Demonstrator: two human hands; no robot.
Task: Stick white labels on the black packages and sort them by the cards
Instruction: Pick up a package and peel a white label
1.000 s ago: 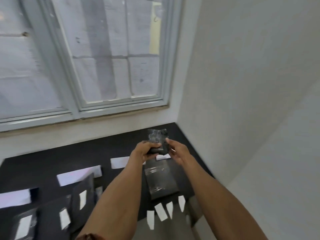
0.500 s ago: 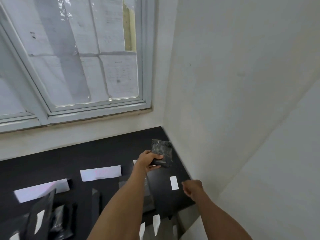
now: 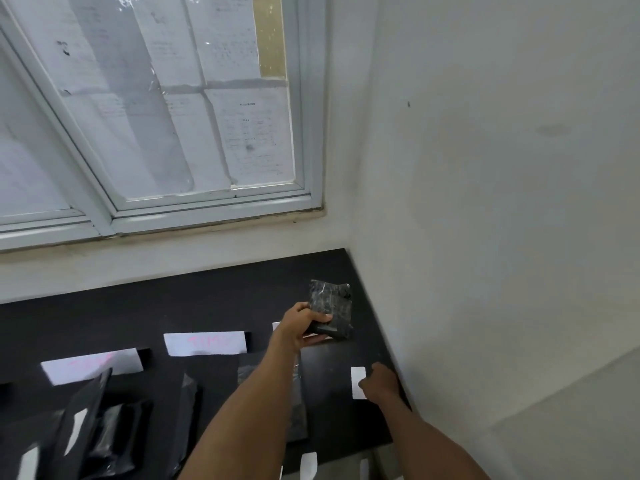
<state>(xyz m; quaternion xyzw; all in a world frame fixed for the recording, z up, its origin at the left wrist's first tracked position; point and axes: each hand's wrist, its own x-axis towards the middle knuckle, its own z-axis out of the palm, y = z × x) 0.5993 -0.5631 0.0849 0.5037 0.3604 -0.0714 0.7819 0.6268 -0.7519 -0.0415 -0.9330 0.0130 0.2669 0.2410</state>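
Labelling step: our left hand (image 3: pixel 298 328) grips the black package (image 3: pixel 330 304) above the far right corner of the counter (image 3: pixel 207 299). Our right hand (image 3: pixel 381 385) touches a white label (image 3: pixel 357 377) by the right edge; we cannot tell whether it grips. Next: pinch its edge, lift.

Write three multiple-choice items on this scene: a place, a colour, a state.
1. Where does the white label by the right hand lie?
A) on the black table, near the wall
B) on the window sill
C) on the floor
2. What colour is the writing on the cards?
A) green
B) pink
C) black
3. What is the left hand doing?
A) lying flat on the table
B) hanging empty
C) gripping a black package
Key: 1 A, it lies on the tabletop; 2 B, pink strokes show; 3 C, fingers curl round it.
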